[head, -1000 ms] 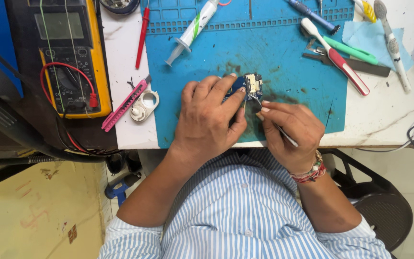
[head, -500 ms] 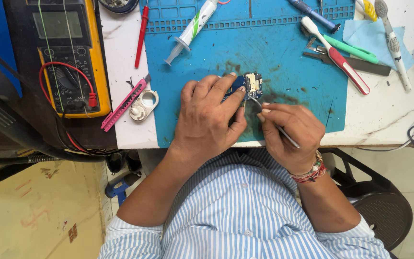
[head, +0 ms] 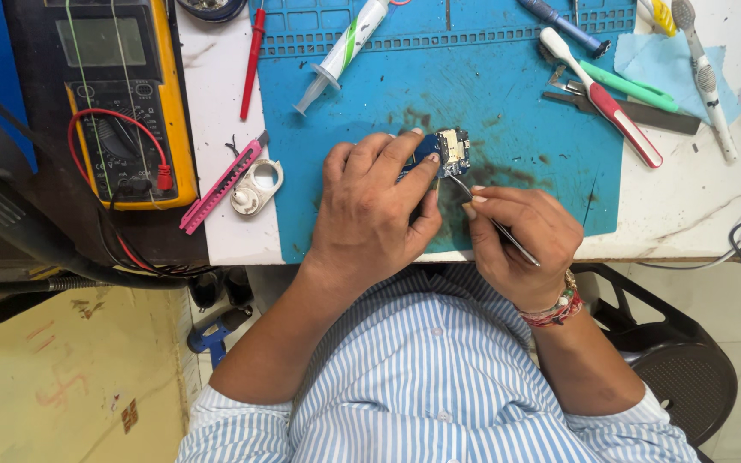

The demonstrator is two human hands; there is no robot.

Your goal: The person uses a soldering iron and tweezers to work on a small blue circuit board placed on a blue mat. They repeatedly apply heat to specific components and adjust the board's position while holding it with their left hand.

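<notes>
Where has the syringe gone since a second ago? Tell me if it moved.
No. The syringe lies at the same slant across the top edge of the blue mat, its tip as far from the red pen as before.

A white marble-patterned worktable (head: 688, 214) stands over a worn yellowish floor (head: 62, 377); a black chair (head: 679, 360) sits below its right edge, pale tiles beyond.

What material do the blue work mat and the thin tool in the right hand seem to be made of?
Blue mat: probably silicone or rubber, matte, with moulded compartments and dark stains. Thin tool in the right hand: likely metal, slim, grey and slightly shiny, possibly tweezers.
</notes>
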